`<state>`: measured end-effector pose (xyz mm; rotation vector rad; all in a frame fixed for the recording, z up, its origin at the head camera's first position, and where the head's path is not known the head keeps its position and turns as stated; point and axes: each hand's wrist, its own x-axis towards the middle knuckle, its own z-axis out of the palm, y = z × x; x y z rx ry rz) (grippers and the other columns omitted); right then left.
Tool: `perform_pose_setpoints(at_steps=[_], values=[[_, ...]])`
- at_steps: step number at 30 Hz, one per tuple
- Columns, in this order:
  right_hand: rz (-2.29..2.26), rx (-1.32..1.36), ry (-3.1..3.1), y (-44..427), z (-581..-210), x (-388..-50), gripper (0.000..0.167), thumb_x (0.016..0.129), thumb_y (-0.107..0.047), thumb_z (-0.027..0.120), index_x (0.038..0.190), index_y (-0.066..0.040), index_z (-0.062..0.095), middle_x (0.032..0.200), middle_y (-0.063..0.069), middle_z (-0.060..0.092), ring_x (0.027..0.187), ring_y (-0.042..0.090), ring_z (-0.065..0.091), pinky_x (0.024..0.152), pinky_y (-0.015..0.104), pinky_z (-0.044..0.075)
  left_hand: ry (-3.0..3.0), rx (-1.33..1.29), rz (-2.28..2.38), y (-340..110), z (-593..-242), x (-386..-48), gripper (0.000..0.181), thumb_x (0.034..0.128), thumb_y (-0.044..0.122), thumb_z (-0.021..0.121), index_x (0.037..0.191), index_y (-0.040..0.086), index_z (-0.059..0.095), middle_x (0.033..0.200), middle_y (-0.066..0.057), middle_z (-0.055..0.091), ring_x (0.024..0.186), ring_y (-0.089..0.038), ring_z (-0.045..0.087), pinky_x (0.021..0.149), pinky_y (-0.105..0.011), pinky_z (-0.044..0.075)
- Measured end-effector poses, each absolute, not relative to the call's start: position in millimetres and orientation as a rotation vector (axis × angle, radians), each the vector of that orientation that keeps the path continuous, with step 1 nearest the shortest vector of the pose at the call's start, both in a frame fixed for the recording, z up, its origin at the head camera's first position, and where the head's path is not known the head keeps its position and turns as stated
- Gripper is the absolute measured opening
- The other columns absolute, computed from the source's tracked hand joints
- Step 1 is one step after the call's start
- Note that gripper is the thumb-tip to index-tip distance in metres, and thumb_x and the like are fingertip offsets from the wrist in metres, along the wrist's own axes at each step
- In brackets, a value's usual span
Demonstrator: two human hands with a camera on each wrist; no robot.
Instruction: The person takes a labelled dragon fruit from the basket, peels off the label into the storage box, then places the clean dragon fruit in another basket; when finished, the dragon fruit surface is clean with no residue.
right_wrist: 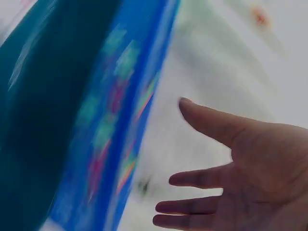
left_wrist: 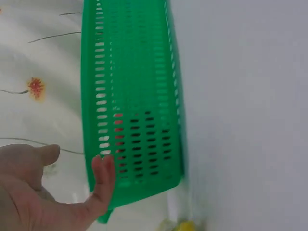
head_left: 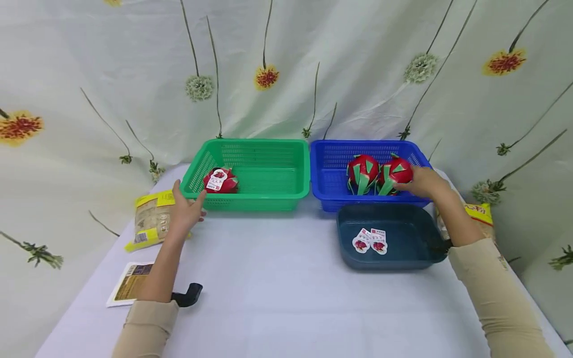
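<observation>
My left hand [head_left: 185, 211] is at the front left corner of a green basket [head_left: 264, 203], with thumb and fingers spread and nothing held. A red dragon fruit [head_left: 230, 185] with a white tag lies in that basket. At the right, my right hand [head_left: 423, 181] reaches over the edge of a blue basket [head_left: 329, 175], right beside a dragon fruit [head_left: 401, 174] with green leaf tips. Another dragon fruit [head_left: 361, 169] sits to its left. In the right wrist view the right hand [right_wrist: 250, 168] has its fingers extended and apart, holding nothing.
A dark tray [head_left: 407, 238] with two fruit-printed tags [head_left: 378, 242] stands in front of the blue basket. A yellow bag [head_left: 154, 219] and a flat packet [head_left: 130, 283] lie at the left, and another yellow bag [head_left: 481, 216] at the right. A curtain [head_left: 358, 74] hangs behind.
</observation>
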<state>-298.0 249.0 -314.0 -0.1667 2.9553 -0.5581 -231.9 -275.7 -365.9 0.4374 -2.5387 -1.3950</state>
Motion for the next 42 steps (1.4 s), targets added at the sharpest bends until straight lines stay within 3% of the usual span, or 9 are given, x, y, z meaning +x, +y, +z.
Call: perform_pose_setpoints(at_steps=[5, 8, 16, 20, 26, 35, 42], values=[[-0.803, -0.302, 3.044, 145, -305, -315, 0.073, 0.089, -0.042, 0.057, 0.142, 0.001, 0.029, 0.140, 0.027, 0.034, 0.126, 0.044, 0.032, 0.097, 0.058, 0.033, -2.140, 0.488, -1.697, -256, -394, -243, 0.075, 0.0938, 0.025, 0.054, 0.146, 0.012, 0.002, 0.094, -0.017, 0.052, 0.060, -0.010, 0.064, 0.061, -0.018, 0.051], [-1.028, -0.412, 3.072, 79, -315, -329, 0.063, 0.090, -0.039, 0.058, 0.140, -0.007, 0.036, 0.139, 0.019, 0.039, 0.125, 0.037, 0.037, 0.095, 0.052, 0.038, -1.865, 0.478, -1.822, -245, -404, -247, 0.069, 0.0923, 0.015, 0.056, 0.143, 0.010, 0.010, 0.089, -0.011, 0.048, 0.063, -0.008, 0.063, 0.065, -0.017, 0.051], [-1.463, -0.693, 2.934, -67, -341, -364, 0.054, 0.091, -0.032, 0.059, 0.137, -0.011, 0.041, 0.124, 0.014, 0.048, 0.110, 0.025, 0.047, 0.086, 0.038, 0.043, -1.508, 0.369, -1.960, -234, -415, -252, 0.066, 0.0901, 0.001, 0.056, 0.142, 0.011, 0.016, 0.086, -0.010, 0.043, 0.063, -0.011, 0.060, 0.070, -0.021, 0.052], [-1.494, -0.701, 2.798, -116, -354, -375, 0.059, 0.090, -0.035, 0.059, 0.140, -0.013, 0.037, 0.131, 0.016, 0.046, 0.118, 0.028, 0.044, 0.091, 0.040, 0.041, -1.468, 0.345, -1.968, -232, -418, -254, 0.067, 0.0894, -0.001, 0.056, 0.142, 0.010, 0.017, 0.084, -0.009, 0.043, 0.062, -0.011, 0.059, 0.069, -0.021, 0.052], [-1.358, -0.662, 2.591, -155, -373, -378, 0.077, 0.087, -0.048, 0.058, 0.148, -0.022, 0.019, 0.147, 0.012, 0.030, 0.133, 0.032, 0.027, 0.102, 0.045, 0.032, -1.418, 0.305, -1.958, -233, -420, -253, 0.067, 0.0887, -0.003, 0.057, 0.143, 0.009, 0.018, 0.083, -0.009, 0.043, 0.062, -0.011, 0.060, 0.068, -0.022, 0.052], [-1.295, -0.777, 2.293, -156, -386, -379, 0.083, 0.089, -0.039, 0.059, 0.150, -0.018, 0.006, 0.151, 0.012, 0.016, 0.137, 0.028, 0.017, 0.107, 0.043, 0.025, -1.417, 0.279, -1.964, -228, -425, -250, 0.068, 0.0890, -0.002, 0.057, 0.144, 0.009, 0.018, 0.085, -0.011, 0.043, 0.066, -0.014, 0.061, 0.069, -0.023, 0.053], [-1.353, -0.748, 2.229, -161, -383, -378, 0.081, 0.089, -0.035, 0.061, 0.150, -0.018, 0.010, 0.147, 0.014, 0.026, 0.133, 0.027, 0.027, 0.105, 0.041, 0.030, -1.446, 0.275, -1.981, -228, -405, -236, 0.068, 0.0895, -0.003, 0.055, 0.144, 0.007, 0.015, 0.086, -0.014, 0.043, 0.068, -0.018, 0.061, 0.072, -0.027, 0.053]])
